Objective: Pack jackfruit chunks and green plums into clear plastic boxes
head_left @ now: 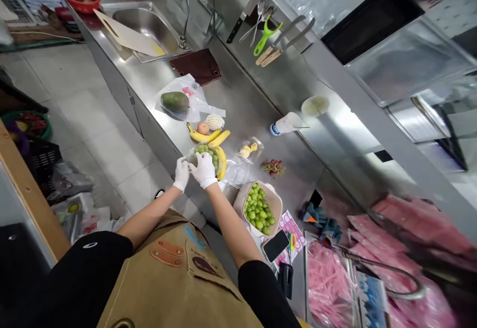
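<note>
Green grapes touch left hand, right hand at counter edge.

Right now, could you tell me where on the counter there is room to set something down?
Bare steel lies between the maroon cutting board and white bottle; it's crowded around the bananas, left hand and right hand.

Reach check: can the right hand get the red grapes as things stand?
Probably yes: right hand is on the bagged green grapes; only a banana and clear bag lie low before the red grapes.
</note>
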Motion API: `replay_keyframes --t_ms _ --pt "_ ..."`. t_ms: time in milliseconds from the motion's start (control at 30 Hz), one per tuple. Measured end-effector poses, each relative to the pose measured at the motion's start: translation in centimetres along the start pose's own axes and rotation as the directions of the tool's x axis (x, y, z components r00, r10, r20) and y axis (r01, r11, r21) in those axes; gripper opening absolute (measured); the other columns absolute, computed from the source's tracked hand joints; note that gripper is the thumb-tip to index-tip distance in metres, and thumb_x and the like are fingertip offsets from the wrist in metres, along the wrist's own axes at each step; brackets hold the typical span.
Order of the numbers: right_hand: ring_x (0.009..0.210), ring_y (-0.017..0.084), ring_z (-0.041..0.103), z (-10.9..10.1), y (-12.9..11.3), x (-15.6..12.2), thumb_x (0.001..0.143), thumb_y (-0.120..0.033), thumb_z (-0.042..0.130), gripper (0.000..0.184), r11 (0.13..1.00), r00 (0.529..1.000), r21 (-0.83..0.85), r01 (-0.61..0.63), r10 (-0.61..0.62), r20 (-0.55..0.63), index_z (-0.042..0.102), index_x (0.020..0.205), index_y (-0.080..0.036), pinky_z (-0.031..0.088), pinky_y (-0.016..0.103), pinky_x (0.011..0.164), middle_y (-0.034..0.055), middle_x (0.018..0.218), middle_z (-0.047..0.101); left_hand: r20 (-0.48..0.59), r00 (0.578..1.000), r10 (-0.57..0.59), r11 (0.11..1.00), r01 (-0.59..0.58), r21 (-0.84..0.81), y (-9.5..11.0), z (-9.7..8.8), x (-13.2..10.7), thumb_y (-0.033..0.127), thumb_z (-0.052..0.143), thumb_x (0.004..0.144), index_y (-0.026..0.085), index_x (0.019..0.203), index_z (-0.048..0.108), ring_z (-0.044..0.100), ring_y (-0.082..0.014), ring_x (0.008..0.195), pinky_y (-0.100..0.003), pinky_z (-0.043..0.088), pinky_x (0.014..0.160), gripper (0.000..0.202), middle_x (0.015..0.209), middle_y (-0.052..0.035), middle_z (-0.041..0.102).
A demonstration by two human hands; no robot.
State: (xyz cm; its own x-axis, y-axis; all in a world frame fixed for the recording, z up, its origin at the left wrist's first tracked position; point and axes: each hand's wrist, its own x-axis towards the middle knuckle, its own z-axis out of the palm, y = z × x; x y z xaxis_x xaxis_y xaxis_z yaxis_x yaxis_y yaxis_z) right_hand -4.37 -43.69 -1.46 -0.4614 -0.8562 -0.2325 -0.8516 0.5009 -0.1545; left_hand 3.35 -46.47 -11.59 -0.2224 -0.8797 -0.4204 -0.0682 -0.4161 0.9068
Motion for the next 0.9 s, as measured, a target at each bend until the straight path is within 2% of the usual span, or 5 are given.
replay_keyframes --t_ms 167,367,467,633,900 --pt "0.159 0.051 0.033 -0.6 2.6 -0.1 0.093 -0.061 0.080 0.079 0.986 0.989 -0.073 -0.149 0.148 -0.020 0.061 0.162 -0.029 0.031 0.066 0.125 0.0225 0.176 0.035 0.108 0.990 0.087 0.958 -0.113 0.262 4.8 -1.4 6.5 0.026 0.042 0.106 0.021 0.121 0.067 0.072 -0.0197 0.104 -0.032 0.059 0.095 0.030 0.112 -0.0087 0.074" --pt "0.149 0.047 0.049 -1.4 4.5 0.6 0.094 -0.074 0.074 0.094 0.978 0.976 -0.076 -0.197 0.203 0.076 0.047 0.173 -0.031 0.038 0.059 0.121 0.0253 0.170 0.040 0.462 0.883 0.077 0.807 -0.327 0.491 9.9 3.8 10.4 0.034 0.065 0.100 0.021 0.080 0.069 0.073 -0.0273 0.106 -0.035 0.053 0.104 0.024 0.097 -0.0116 0.079" --pt "0.143 0.047 0.052 -0.7 4.6 0.8 0.092 -0.078 0.074 0.097 0.980 0.981 -0.086 -0.180 0.185 0.058 0.047 0.173 -0.033 0.042 0.058 0.116 0.0247 0.165 0.045 0.507 0.861 0.024 0.743 -0.355 0.567 10.2 5.2 10.7 0.037 0.064 0.101 0.021 0.076 0.069 0.075 -0.0315 0.107 -0.037 0.052 0.102 0.030 0.095 -0.0144 0.081" --pt "0.140 0.048 0.053 0.9 4.7 0.5 0.090 -0.087 0.069 0.098 0.988 0.990 -0.062 -0.139 0.141 0.014 0.049 0.171 -0.034 0.042 0.058 0.114 0.0246 0.164 0.047 0.510 0.860 0.005 0.671 -0.381 0.636 9.3 4.5 10.5 0.040 0.055 0.107 0.020 0.093 0.074 0.075 -0.0307 0.106 -0.036 0.051 0.098 0.030 0.111 -0.0157 0.083" --pt "0.148 0.048 0.046 2.8 5.2 0.1 0.089 -0.083 0.073 0.098 0.994 0.994 0.014 -0.106 0.106 -0.034 0.047 0.172 -0.038 0.039 0.060 0.117 0.0228 0.173 0.039 0.484 0.875 0.030 0.646 -0.386 0.659 8.6 4.1 10.6 0.039 0.057 0.107 0.021 0.085 0.068 0.068 -0.0225 0.086 -0.032 0.049 0.084 0.030 0.093 -0.0078 0.078"
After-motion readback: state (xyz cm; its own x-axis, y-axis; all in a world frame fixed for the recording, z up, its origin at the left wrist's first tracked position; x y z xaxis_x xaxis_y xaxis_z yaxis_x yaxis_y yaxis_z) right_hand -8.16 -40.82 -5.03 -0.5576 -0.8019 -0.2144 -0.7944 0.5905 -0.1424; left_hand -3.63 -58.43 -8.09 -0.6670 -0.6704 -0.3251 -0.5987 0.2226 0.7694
